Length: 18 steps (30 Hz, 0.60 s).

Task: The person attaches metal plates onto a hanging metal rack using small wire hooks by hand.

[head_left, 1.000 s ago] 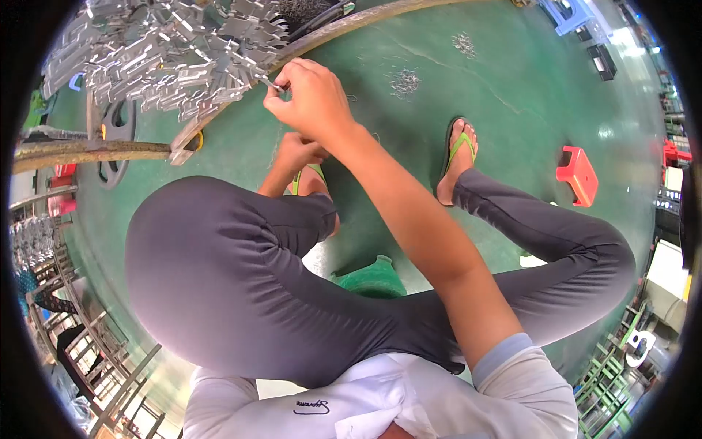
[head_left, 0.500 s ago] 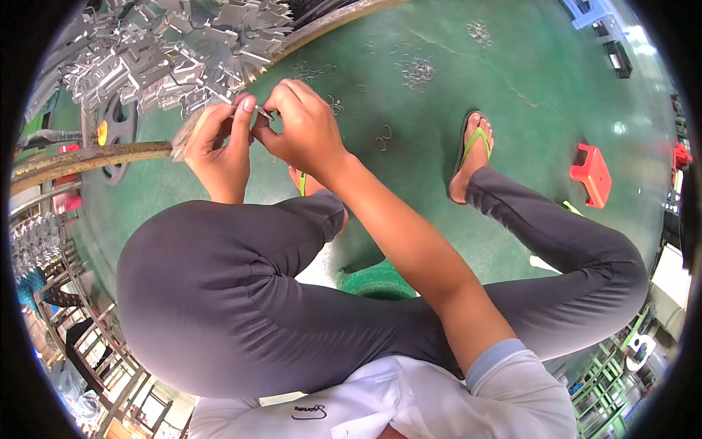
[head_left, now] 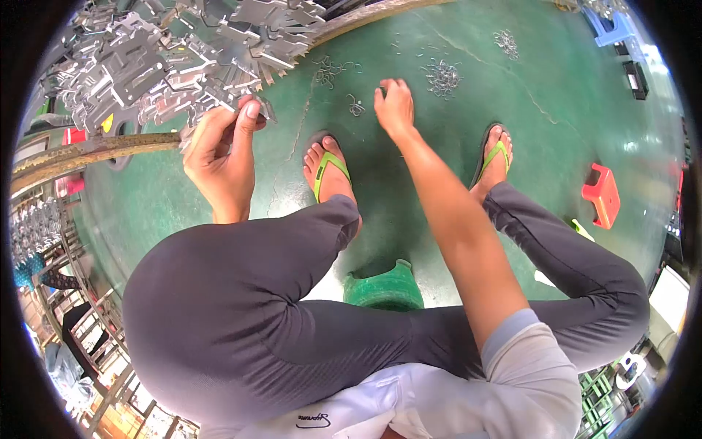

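My left hand [head_left: 223, 150] is closed at the edge of a heap of stamped metal brackets [head_left: 131, 69]. Thumb and fingers pinch one metal bracket [head_left: 268, 111], and its far end is hidden among the others. Over the green floor my right hand [head_left: 395, 107] is stretched forward, its thumb and fingers slightly apart, and I see nothing between them. To its right lies a pile of small bent wire hooks [head_left: 442, 78]. A few loose wire hooks [head_left: 356, 106] lie to its left.
A wooden rail [head_left: 95, 155] runs below the heap. More wire pieces [head_left: 505, 44] lie farther out on the floor. A green stool [head_left: 384, 287] is between my legs, a red stool [head_left: 602, 196] at the right. My sandalled feet [head_left: 329, 172] rest on the floor.
My right hand has left my left hand and moved right, out over the floor toward the wire hooks. My left hand stays by the heap, still pinching the bracket. The view has shifted slightly.
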Motion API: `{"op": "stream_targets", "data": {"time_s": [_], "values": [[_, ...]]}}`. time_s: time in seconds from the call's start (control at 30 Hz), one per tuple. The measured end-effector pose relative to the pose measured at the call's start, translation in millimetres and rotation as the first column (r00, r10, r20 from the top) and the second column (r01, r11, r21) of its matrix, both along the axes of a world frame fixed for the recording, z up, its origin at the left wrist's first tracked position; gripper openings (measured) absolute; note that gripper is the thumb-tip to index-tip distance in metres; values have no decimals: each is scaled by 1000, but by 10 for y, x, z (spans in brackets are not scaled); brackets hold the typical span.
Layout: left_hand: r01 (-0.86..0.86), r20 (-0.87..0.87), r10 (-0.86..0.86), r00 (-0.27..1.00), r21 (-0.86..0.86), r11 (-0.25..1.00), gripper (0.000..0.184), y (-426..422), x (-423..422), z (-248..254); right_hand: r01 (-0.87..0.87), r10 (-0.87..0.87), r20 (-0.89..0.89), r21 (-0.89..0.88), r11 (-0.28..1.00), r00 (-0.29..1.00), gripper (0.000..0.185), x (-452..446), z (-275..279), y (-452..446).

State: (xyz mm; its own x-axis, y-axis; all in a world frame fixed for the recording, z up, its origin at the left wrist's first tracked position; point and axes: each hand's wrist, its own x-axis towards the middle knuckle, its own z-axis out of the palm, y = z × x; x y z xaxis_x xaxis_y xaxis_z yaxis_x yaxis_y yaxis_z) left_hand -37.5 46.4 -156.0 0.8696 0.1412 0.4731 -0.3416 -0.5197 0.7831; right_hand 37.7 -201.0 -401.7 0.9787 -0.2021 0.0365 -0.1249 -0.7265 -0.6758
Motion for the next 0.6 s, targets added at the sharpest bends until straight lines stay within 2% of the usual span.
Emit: {"op": "stream_targets", "data": {"time_s": [0.13,0.17,0.23,0.33,0.43,0.5,0.53,0.57,0.6], "values": [[-4,-44,0,999,-88,996,14,-58,8,15,-111,112,5,-61,992,994,24,620,-44,148],[-24,-74,20,997,-54,998,15,-42,4,15,-135,125,-103,-98,986,987,24,770,-55,181],[-26,-68,19,998,-117,993,12,-125,15,58,-197,138,-315,-164,967,939,23,994,-31,244],[-6,-92,-14,996,-217,976,13,-96,18,43,-204,124,-407,-159,966,905,25,1055,146,270],[4,-109,-37,993,-289,957,15,-79,20,50,-231,148,-414,-158,960,898,27,833,345,250],[12,-112,-47,993,-292,956,18,-18,18,20,-233,260,-217,140,962,941,27,554,536,334],[0,-115,-38,993,-312,950,18,-20,28,20,-183,177,52,385,905,983,23,287,748,450],[-16,-123,-27,992,-330,944,18,-27,17,15,-208,122,191,541,815,974,17,62,975,564],[-31,-137,-18,990,-345,938,18,-29,-5,12,-287,99,333,583,760,938,12,-158,1207,643]]}}
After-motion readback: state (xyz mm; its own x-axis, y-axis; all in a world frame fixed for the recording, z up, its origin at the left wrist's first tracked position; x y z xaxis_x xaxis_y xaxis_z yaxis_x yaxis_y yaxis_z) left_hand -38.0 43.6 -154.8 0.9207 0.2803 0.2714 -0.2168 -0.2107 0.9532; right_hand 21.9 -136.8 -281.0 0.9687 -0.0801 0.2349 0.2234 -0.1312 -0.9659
